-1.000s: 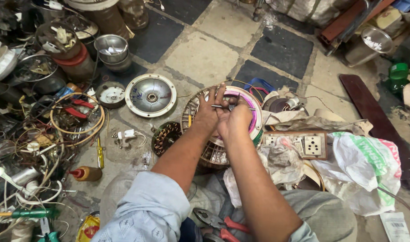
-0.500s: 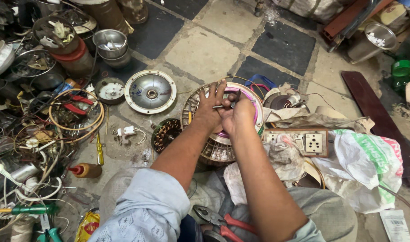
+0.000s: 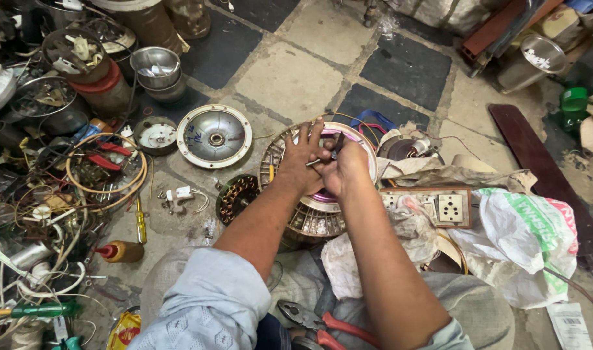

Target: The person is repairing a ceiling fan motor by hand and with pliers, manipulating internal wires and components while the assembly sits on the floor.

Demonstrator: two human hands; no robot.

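Both my forearms reach to twelve o'clock. My left hand (image 3: 301,161) lies fingers spread on the fan stator (image 3: 319,194); my right hand (image 3: 343,167) is closed around a thin metal tool (image 3: 325,154). Round slotted stator, pink-rimmed, dead centre on the floor.

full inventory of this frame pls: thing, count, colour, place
fan motor stator: 1, metal with pink ring, centre floor, under both hands
round metal cover: 1, silver, left of stator
copper-wound coil: 1, copper, lower left of stator
steel bowls: 2 stacked, silver, upper left
socket board: 1, brown and white, right of stator
pliers: 1, red handles, on lap
plastic bag: 1, white and green, right
left hand: on stator
right hand: pinching a small metal part, kind unclear
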